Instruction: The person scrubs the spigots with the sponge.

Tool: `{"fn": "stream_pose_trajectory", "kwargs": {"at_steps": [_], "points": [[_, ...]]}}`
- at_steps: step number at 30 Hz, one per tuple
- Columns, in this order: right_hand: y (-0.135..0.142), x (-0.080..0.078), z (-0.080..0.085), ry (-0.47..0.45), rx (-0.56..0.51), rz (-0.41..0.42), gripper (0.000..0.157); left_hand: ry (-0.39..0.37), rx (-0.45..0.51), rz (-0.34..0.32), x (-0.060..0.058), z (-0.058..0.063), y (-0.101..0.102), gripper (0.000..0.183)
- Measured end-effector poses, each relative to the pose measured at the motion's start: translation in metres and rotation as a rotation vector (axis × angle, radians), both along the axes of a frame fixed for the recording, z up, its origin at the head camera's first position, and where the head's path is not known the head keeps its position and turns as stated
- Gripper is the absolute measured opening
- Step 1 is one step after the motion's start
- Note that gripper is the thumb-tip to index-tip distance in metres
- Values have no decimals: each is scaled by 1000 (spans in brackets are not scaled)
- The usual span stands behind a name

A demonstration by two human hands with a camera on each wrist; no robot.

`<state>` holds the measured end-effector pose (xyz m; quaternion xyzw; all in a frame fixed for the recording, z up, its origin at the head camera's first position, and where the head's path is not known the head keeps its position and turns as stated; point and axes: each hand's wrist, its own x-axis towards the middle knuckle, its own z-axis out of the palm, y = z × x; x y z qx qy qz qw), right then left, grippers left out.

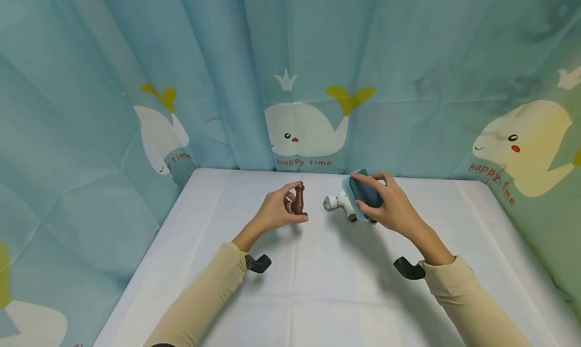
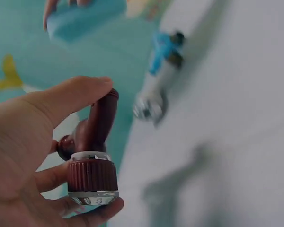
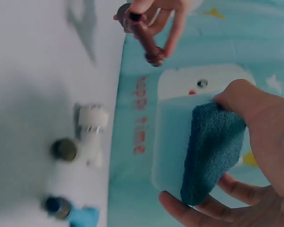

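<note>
My left hand grips a dark red-brown plastic tap above the table, thumb at one end and fingers at the other. In the left wrist view the tap shows a ribbed collar with a silvery rim. My right hand holds a two-layer blue sponge between thumb and fingers; its dark textured layer and paler smooth layer show in the right wrist view. Below the sponge, a white tap with dark ends and a blue part lies on the table, partly hidden in the head view.
A white cloth covers the table. Blue-green curtains with whale prints stand along its back and both sides. Black curved wrist mounts stick out at both cuffs.
</note>
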<state>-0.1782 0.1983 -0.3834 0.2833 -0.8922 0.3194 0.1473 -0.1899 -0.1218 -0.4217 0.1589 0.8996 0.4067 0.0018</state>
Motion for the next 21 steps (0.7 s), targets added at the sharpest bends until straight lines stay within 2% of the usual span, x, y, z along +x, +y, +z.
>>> {"fn": "stream_pose_trajectory", "kwargs": {"at_steps": [4,7,10,14,17,21], "points": [[21,3,-13,-68,15,-67,60,-64,-133,13,-28,-19,5,92],[33,5,-21,-101,20,-94,61,-106,-226,19,-43,-28,8,93],[42,7,-25,-118,23,-110,61,-124,-309,20,-53,-31,9,93],[52,9,-27,-129,40,-134,61,-144,-404,-3,-60,-31,10,92],[61,9,-27,-128,48,-152,61,-108,-451,-28,-61,-29,11,93],[78,6,-30,-117,62,-179,61,46,-451,-17,-55,-22,12,102]]}}
